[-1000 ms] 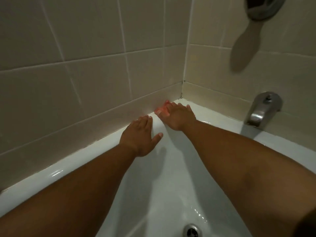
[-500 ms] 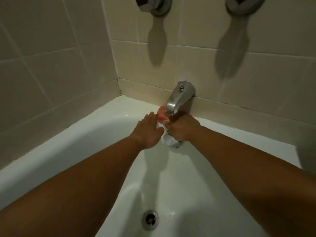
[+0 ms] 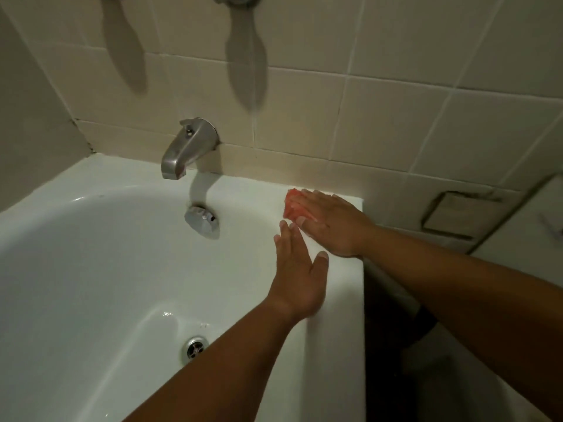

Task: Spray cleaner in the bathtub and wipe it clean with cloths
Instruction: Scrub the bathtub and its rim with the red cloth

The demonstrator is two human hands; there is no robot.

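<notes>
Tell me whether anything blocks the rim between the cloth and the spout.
Nothing visible does: the rim between cloth and spout is bare. The left hand lies nearer the person, off that path.

Bathroom. Identified by white bathtub [image 3: 122,175]; metal spout [image 3: 185,149] mounted above the bathtub's end; overflow plate [image 3: 201,222] on the bathtub's inner wall; drain [image 3: 195,350] in the bathtub's floor; beige tiled walls [image 3: 380,117] rising directly behind the bathtub.

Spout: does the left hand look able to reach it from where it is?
Probably yes. The left hand is open and empty, only bare tub lies between it and the spout, and the right hand with its cloth sits aside.
</notes>
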